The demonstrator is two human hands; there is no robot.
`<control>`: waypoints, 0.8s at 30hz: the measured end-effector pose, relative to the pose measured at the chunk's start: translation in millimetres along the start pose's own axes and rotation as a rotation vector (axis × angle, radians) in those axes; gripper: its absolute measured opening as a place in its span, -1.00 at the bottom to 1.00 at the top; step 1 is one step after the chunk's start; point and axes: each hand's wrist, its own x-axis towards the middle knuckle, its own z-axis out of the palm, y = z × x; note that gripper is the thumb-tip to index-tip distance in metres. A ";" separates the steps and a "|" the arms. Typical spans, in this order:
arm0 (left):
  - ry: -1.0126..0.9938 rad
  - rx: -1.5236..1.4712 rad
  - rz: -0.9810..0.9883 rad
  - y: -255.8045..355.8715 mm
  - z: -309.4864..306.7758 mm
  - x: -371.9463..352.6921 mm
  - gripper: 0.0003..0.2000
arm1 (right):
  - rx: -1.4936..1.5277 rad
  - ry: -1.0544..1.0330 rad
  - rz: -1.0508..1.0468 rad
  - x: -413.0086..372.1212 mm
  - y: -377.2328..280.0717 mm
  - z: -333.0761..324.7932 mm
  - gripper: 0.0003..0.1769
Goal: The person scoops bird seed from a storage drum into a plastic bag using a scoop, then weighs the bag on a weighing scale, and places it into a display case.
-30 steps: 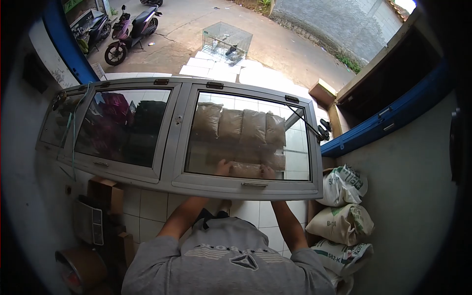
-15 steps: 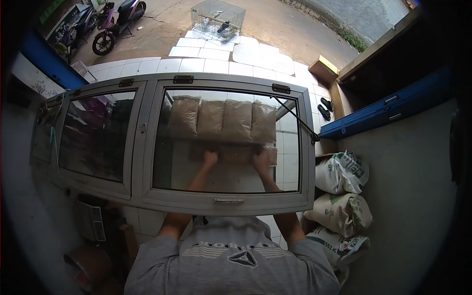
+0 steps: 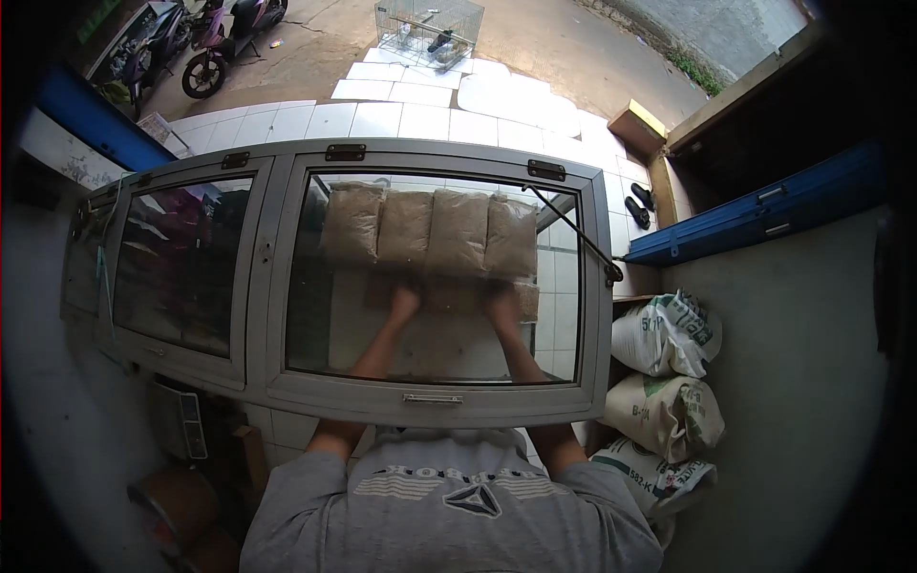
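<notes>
Through the glass lid of a grey-framed display case [image 3: 263, 248] I see both my hands inside it. My left hand [image 3: 405, 303] is curled at a dim, low-lying clear plastic bag of brown granules [image 3: 451, 302]. At the right part of the same bag is my right hand [image 3: 501, 303], also curled and smeared by motion. Glass reflections and shadow hide most of the fingertips. Just beyond my hands, several upright bags of brown granules [image 3: 458, 231] stand side by side in a row.
A lid stay [image 3: 573, 229] runs along the glass at the right. Stacked sacks [image 3: 664, 415] sit right of the case. A wire birdcage [image 3: 427, 33], parked motorbikes [image 3: 215, 53] and black sandals [image 3: 638, 205] are beyond. Blue door panels [image 3: 755, 210] flank the right side.
The view has shifted slightly, and the lid's near edge appears a little lower. Both hands stay at the low bag, slightly farther in, and look more blurred.
</notes>
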 end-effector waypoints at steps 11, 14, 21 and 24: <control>-0.123 0.214 -0.071 -15.8 4.5 9.1 -0.50 | 0.014 0.035 -0.075 0.6 1.8 -3.2 -0.70; -0.176 0.267 -0.017 3.9 -10.9 4.7 -0.48 | 0.014 0.046 -0.080 1.8 0.9 -3.2 -0.67; -0.112 0.102 -0.095 31.0 -16.5 -4.9 -0.48 | 0.046 -0.016 0.040 5.7 -17.0 -20.5 -0.65; -0.038 0.078 -0.013 20.4 -9.0 -3.0 -0.48 | 0.015 -0.049 0.065 3.6 -16.3 -25.2 -0.68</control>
